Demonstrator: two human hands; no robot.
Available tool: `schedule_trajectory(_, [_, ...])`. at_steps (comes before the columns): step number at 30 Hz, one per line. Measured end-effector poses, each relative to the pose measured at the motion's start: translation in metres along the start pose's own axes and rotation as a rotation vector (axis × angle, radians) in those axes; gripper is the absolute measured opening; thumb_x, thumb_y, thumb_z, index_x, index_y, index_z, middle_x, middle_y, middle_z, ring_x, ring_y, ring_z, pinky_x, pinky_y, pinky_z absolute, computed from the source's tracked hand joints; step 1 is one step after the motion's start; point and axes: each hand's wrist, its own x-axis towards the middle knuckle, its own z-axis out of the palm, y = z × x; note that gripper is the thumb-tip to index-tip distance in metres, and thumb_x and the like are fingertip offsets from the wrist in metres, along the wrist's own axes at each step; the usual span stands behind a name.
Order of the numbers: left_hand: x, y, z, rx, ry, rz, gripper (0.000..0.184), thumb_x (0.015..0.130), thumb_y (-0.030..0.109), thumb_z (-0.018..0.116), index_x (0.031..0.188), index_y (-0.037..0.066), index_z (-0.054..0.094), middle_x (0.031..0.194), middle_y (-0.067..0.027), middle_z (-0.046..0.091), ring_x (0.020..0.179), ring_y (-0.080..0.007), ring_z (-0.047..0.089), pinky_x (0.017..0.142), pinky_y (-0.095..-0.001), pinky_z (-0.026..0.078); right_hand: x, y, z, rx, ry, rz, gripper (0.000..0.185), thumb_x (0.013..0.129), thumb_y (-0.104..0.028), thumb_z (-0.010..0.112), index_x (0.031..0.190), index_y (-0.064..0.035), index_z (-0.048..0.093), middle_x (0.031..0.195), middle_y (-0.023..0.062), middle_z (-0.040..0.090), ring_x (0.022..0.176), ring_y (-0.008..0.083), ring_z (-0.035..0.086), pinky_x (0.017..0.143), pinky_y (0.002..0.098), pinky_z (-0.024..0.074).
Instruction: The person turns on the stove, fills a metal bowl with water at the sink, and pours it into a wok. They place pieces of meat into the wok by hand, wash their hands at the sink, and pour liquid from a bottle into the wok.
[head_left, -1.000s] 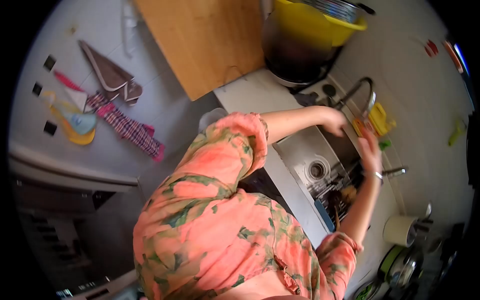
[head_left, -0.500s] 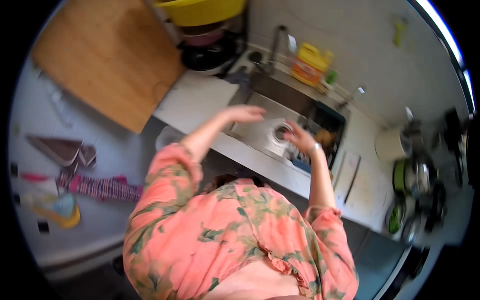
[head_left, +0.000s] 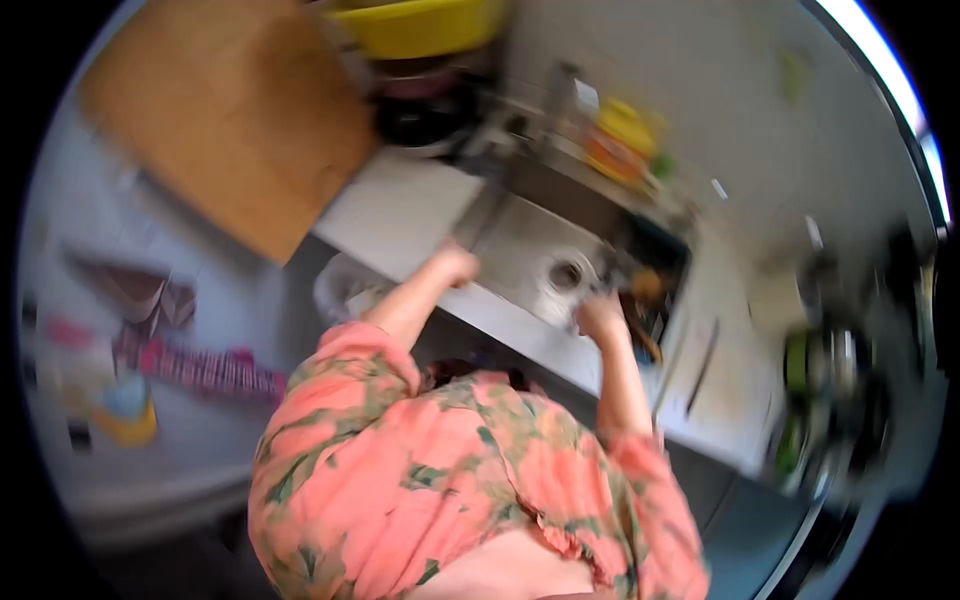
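My left hand (head_left: 458, 264) is closed in a loose fist at the left front rim of the metal sink (head_left: 520, 245), with nothing visible in it. Over the right front part of the sink, beside the dark dish rack (head_left: 655, 250), my right hand (head_left: 600, 316) is also curled closed, and no object shows in it. Both hands are a little blurred. The round drain (head_left: 566, 275) lies between them, nearer my right hand.
Behind the sink stand a faucet (head_left: 556, 110) and a yellow bottle (head_left: 620, 140). A yellow basin (head_left: 420, 28) sits on stacked pots at the back left, near a wooden board (head_left: 230, 120). A knife-like dark strip (head_left: 704, 368) lies on the right counter.
The view first swung round to face the sink. Both hands came down from the faucet side toward the sink's front edge, and their spread fingers have closed.
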Motion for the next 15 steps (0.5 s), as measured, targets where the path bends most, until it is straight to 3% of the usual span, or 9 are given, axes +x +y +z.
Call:
schedule_trajectory(1, [0.028,-0.028,0.000,0.657,-0.310,0.378,0.045,0.088,0.031,0.049,0.129,0.015,0.041,0.102,-0.0115,0.061,0.080,-0.0147,0.060,0.077,-0.0266,0.046,-0.009,-0.001,0.010,-0.086,-0.177,0.045,0.047,0.080,-0.023,0.060,0.124,-0.0126,0.047,0.111,0.0137,0.056,0.090,0.0295,0.059,0.083,0.0399,0.0435])
schedule_trajectory(2, [-0.033,0.003,-0.026,-0.207,-0.465,0.333,0.064,0.083,0.051,0.048,0.134,0.014,0.032,0.113,-0.0092,0.058,0.084,-0.0153,0.061,0.075,-0.0303,0.046,-0.050,-0.011,0.011,0.881,0.053,0.100,0.038,0.081,-0.020,0.059,0.117,-0.0087,0.053,0.100,0.0141,0.061,0.087,0.0235,0.059,0.077,0.0344,0.0464])
schedule_trajectory(4, [-0.023,-0.063,-0.031,-0.293,-0.263,0.318,0.044,0.085,0.038,0.053,0.121,0.013,0.049,0.107,-0.0080,0.060,0.081,-0.0178,0.062,0.069,-0.0279,0.047,-0.017,-0.021,0.004,0.508,0.134,-0.053,0.024,0.084,-0.014,0.054,0.106,-0.0038,0.057,0.086,0.0128,0.062,0.081,0.0183,0.059,0.073,0.0292,0.0465])
schedule_trajectory(5, [-0.035,-0.082,-0.035,0.167,0.209,0.411,0.029,0.081,0.031,0.058,0.099,0.009,0.062,0.087,-0.0082,0.064,0.075,-0.0209,0.062,0.067,-0.0281,0.047,-0.028,-0.010,0.010,0.151,0.336,-0.151,0.022,0.085,-0.012,0.053,0.103,-0.0020,0.057,0.084,0.0126,0.062,0.078,0.0183,0.059,0.072,0.0294,0.0463])
schedule_trajectory(8, [-0.047,-0.055,-0.038,0.287,0.365,0.286,0.021,0.078,0.027,0.060,0.081,0.007,0.065,0.071,-0.0083,0.063,0.067,-0.0250,0.060,0.062,-0.0295,0.046,-0.032,0.019,-0.005,-0.062,0.495,-0.160,0.017,0.085,-0.011,0.049,0.094,0.0009,0.057,0.078,0.0118,0.059,0.072,0.0219,0.058,0.066,0.0301,0.0451])
schedule_trajectory(11, [-0.088,-0.083,-0.035,-0.474,0.748,0.334,0.032,0.083,0.032,0.056,0.080,0.000,0.064,0.068,-0.0130,0.063,0.062,-0.0172,0.059,0.057,-0.0335,0.044,-0.031,-0.062,-0.002,0.408,0.766,-0.077,0.027,0.090,-0.022,0.044,0.080,0.0012,0.053,0.066,0.0024,0.050,0.060,0.0123,0.045,0.056,0.0278,0.0392])
schedule_trajectory(12, [-0.089,-0.068,-0.046,-0.384,0.685,0.302,0.036,0.087,0.031,0.051,0.081,-0.003,0.062,0.066,-0.0095,0.061,0.062,-0.0138,0.055,0.056,-0.0314,0.044,-0.036,-0.080,0.003,0.406,0.927,-0.045,0.032,0.091,-0.025,0.044,0.071,-0.0016,0.049,0.060,-0.0007,0.045,0.056,0.0089,0.040,0.051,0.0272,0.0349])
schedule_trajectory(14, [-0.125,-0.054,-0.075,-1.271,0.159,0.521,0.029,0.090,0.031,0.044,0.065,0.018,0.043,0.054,0.0082,0.034,0.043,-0.0068,0.031,0.041,-0.0205,0.027,-0.027,-0.128,-0.037,0.643,0.639,-0.180,0.041,0.091,-0.036,0.043,0.062,-0.0076,0.048,0.054,-0.0021,0.040,0.050,0.0064,0.035,0.046,0.0251,0.0275])
schedule_trajectory(15, [-0.094,-0.015,-0.069,-1.267,0.026,0.523,0.024,0.090,0.029,0.045,0.069,0.018,0.041,0.055,0.0074,0.029,0.043,-0.0070,0.028,0.040,-0.0199,0.025,-0.068,-0.129,-0.048,0.598,0.801,-0.118,0.047,0.092,-0.041,0.038,0.061,-0.0069,0.049,0.052,-0.0018,0.042,0.047,0.0073,0.036,0.044,0.0245,0.0283])
